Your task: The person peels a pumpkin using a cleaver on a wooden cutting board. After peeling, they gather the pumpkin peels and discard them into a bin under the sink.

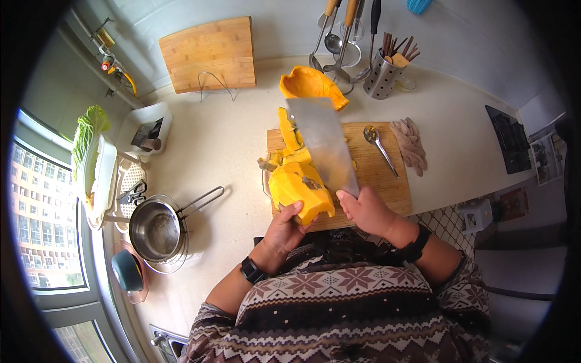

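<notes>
My left hand (287, 227) grips the near end of a mostly peeled pumpkin piece (297, 188), which bears a brown patch of rind. It lies at the left of a bamboo cutting board (381, 195). My right hand (370, 209) holds a cleaver (320, 140) by its handle, which the fingers hide. The broad blade points away from me, just right of the pumpkin piece. Strips of pumpkin peel (287, 129) are heaped behind the piece, partly covered by the blade. A hollowed pumpkin piece (313, 84) rests beyond the board. On the board's right lies a metal spoon (381, 149) with pumpkin scraps in its bowl.
A crumpled cloth (410, 145) lies against the board's right edge. Behind stand hanging ladles (333, 43), a metal utensil holder (381, 77) and an upright wooden board (209, 54). At left are a saucepan (156, 230), its handle jutting inward, and a napa cabbage (88, 149).
</notes>
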A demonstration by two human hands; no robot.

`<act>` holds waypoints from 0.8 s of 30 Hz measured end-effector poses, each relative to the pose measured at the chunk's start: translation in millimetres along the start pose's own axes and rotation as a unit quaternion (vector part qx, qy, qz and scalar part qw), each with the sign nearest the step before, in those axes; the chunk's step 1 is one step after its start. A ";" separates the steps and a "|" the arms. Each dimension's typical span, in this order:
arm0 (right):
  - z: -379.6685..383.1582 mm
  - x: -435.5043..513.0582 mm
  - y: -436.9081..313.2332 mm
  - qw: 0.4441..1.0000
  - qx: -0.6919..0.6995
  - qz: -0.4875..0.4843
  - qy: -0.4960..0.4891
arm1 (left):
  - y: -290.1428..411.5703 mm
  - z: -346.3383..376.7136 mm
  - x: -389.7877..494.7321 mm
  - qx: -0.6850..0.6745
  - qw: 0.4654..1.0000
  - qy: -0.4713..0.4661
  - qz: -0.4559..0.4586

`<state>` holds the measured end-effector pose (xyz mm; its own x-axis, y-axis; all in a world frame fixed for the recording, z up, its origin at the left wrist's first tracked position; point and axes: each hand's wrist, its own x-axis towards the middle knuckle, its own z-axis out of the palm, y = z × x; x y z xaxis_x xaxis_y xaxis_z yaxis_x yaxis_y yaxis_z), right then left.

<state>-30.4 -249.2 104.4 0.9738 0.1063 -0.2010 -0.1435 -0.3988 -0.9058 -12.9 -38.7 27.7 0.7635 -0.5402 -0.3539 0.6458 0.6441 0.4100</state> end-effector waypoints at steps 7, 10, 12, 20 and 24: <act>-6.9 4.4 -4.8 1.000 -0.005 -0.013 -0.019 | 6.8 -3.6 -3.4 -0.005 0.999 0.012 -0.031; -7.3 7.6 -9.3 0.993 -0.051 -0.094 0.042 | 7.9 -7.5 -6.7 -0.006 0.999 -0.010 -0.033; -10.6 13.5 -11.1 0.992 -0.056 -0.106 0.046 | 10.0 -9.9 -9.6 -0.014 0.999 0.002 -0.043; -8.8 30.8 -2.6 0.998 -0.021 -0.064 0.020 | 10.9 -13.2 -11.0 -0.031 0.999 0.012 -0.041; -12.7 35.5 -0.1 0.999 0.043 -0.006 -0.016 | 12.7 -11.2 -14.1 -0.036 0.998 0.013 -0.041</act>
<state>6.4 -257.0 102.1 0.9693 0.1405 -0.2016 -0.1489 -0.3170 -0.9367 -15.5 -16.8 28.5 0.7065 -0.5802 -0.4054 0.7039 0.6355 0.3172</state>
